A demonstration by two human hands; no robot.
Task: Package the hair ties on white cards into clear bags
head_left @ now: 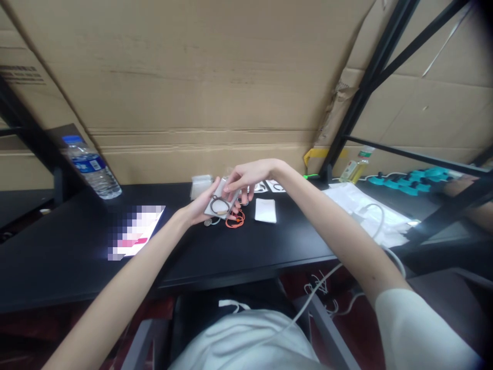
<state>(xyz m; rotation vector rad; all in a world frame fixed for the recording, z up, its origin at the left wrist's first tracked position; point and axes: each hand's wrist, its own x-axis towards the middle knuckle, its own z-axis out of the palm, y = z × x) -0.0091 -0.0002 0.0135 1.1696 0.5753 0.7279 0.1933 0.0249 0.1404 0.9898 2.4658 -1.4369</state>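
Observation:
My left hand holds a small white card above the black desk. On the card's face lies a dark cord bracelet with a light tan part. My right hand reaches over from the right, its thumb and fingers closed at the card's upper edge; fine detail there is hidden. Just beyond and below the hands, an orange cord bracelet rests on the desk. To its right sits a small stack of white cards. Behind my left hand is a pile of clear plastic sleeves.
Cards with dark bracelets lie near the cardboard wall. A water bottle and a lit screen are at left. White plastic bags, a cable, a yellowish bottle and teal objects are at right.

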